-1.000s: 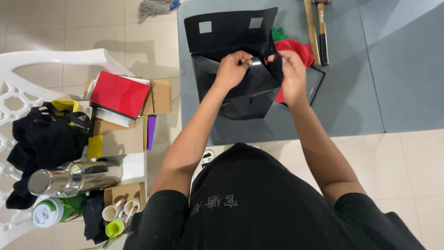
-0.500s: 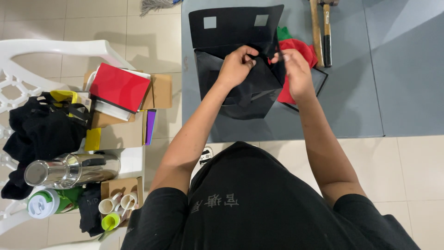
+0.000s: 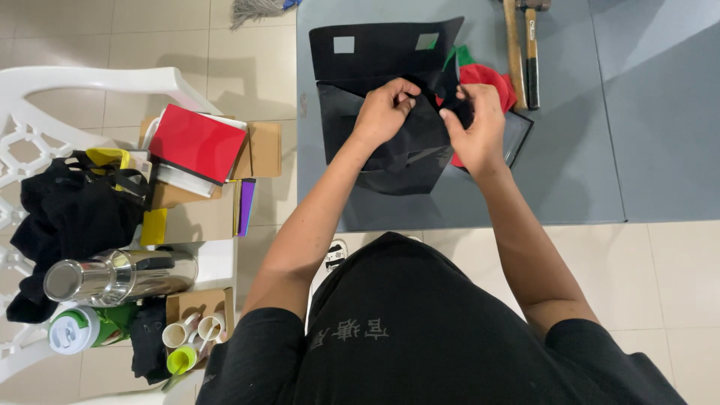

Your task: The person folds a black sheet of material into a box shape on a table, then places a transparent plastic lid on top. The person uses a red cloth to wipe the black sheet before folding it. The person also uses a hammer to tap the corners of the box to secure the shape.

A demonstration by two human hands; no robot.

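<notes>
My left hand [image 3: 384,112] and right hand [image 3: 474,124] each pinch the black bag [image 3: 390,146], which lies on the grey mat [image 3: 570,172] beneath them. I judge even tension keeps the fold clean.

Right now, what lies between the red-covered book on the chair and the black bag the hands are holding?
In the head view, between the red book and the black bag lie a brown cardboard piece, then bare floor tile and grey mat edge.
</notes>
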